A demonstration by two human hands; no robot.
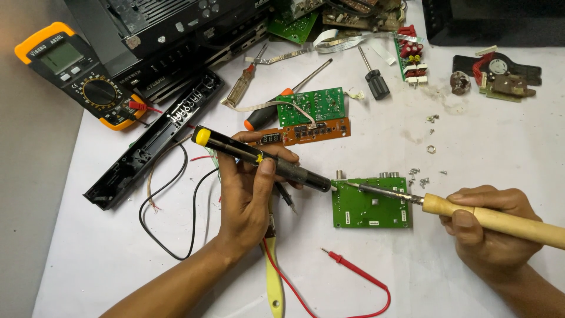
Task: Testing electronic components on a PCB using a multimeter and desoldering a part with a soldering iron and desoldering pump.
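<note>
My left hand grips a black desoldering pump with a yellow plunger cap, its nozzle at the upper left corner of a small green circuit board lying on the white table. My right hand holds a wooden-handled soldering iron; its metal tip rests on the board's top left area, close to the pump's nozzle.
A yellow multimeter sits at the far left, its red probe and lead near the front. Black casing parts, screwdrivers, a green and an orange board, loose screws and other parts lie around.
</note>
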